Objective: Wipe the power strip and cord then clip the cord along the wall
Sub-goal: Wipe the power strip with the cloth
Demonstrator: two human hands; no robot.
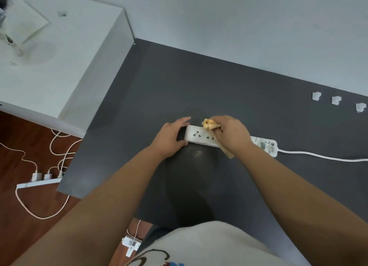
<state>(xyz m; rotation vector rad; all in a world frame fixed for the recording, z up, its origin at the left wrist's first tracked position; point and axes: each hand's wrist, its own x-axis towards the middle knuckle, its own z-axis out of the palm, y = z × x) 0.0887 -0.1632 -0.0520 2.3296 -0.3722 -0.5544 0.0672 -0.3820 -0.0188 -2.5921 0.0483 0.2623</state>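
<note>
A white power strip (200, 136) lies across the middle of a dark grey table (199, 86). Its white cord (322, 156) runs off to the right edge of the view. My left hand (171, 138) grips the strip's left end, fingers curled over it. My right hand (229, 133) presses a crumpled yellow cloth (208, 124) onto the top of the strip, covering its middle part. Three white cord clips (336, 100) sit in a row on the table at the far right, near the wall (239, 23).
A white cabinet (59, 56) stands left of the table against the wall. On the wooden floor at the left lies another power strip (37, 183) with chargers and cables plugged in. A small white plug (131, 244) lies on the floor by my body.
</note>
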